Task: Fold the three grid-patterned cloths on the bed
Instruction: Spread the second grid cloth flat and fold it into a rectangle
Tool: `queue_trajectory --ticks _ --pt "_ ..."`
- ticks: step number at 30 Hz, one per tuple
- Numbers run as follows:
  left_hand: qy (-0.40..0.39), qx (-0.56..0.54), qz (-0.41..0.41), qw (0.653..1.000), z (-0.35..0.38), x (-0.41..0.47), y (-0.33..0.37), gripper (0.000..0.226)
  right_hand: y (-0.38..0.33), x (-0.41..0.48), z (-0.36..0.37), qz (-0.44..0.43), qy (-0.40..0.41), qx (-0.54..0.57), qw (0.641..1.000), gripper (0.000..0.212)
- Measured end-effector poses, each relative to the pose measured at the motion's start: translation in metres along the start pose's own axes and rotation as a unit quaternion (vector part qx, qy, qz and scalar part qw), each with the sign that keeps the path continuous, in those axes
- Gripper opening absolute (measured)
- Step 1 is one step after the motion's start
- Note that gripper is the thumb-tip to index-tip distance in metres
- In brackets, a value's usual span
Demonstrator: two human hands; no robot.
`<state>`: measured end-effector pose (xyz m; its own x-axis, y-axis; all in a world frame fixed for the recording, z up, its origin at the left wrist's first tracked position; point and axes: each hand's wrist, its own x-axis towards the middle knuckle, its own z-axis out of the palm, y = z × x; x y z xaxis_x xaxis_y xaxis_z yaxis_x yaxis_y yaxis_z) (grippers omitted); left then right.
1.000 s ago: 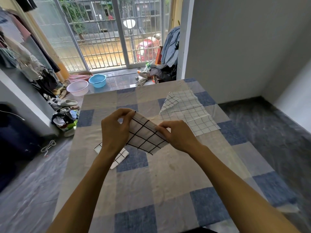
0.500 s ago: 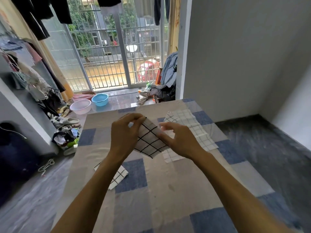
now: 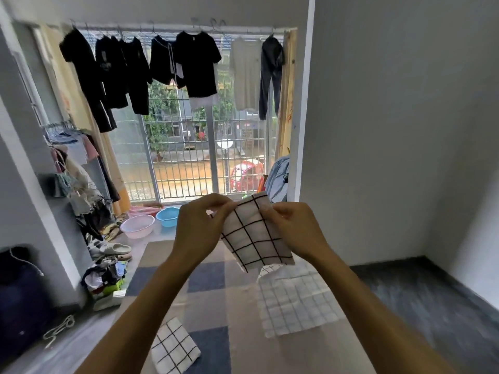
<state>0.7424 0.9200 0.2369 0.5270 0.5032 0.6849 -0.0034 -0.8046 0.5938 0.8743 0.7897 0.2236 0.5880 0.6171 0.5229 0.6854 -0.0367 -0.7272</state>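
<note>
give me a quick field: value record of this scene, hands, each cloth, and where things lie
left hand: pinching the upper left edge of the held cloth
right hand: pinching its upper right edge
held cloth: white, bold black grid, lifted clear of the bed, hanging down
folded cloth: same black grid, lying on the bed near the left arm
pale cloth: faint fine grid, spread open on the bed's right side, not folded
bed: beige and blue checked cover

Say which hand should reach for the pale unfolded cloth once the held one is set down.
Right, probably. The pale cloth lies spread on the bed below the right hand. The left hand sits nearer the folded cloth. Both now pinch the held cloth.
</note>
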Motion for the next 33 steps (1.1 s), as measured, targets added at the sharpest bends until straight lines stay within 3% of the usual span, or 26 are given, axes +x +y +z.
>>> queue_trajectory --ticks 6,12,15,20,24,31,33 --pt "0.051 -0.005 0.017 0.999 0.006 0.016 0.033 0.006 -0.018 0.018 -0.024 -0.026 0.016 0.078 0.997 0.029" --pt "0.097 -0.016 -0.014 0.995 0.027 0.028 0.055 0.009 -0.012 0.038 -0.057 -0.001 0.031 0.21 0.977 0.031" --pt "0.103 -0.028 -0.058 0.993 0.041 0.03 0.06 0.011 -0.002 0.049 -0.071 0.024 0.033 0.271 0.962 0.045" --pt "0.144 -0.071 -0.064 0.985 0.065 0.035 0.071 0.008 0.022 0.061 -0.091 0.037 0.003 0.314 0.949 0.02" --pt "0.181 -0.069 -0.072 0.979 0.079 0.04 0.077 0.006 0.047 0.07 -0.095 0.031 0.016 0.281 0.959 0.005" --pt "0.16 -0.058 -0.102 0.98 0.098 0.049 0.08 0.012 0.065 0.081 -0.105 0.01 0.031 0.249 0.968 0.008" --pt "0.153 0.031 -0.03 0.987 0.101 0.051 0.082 0.03 0.067 0.084 -0.107 -0.031 0.03 0.178 0.983 0.011"
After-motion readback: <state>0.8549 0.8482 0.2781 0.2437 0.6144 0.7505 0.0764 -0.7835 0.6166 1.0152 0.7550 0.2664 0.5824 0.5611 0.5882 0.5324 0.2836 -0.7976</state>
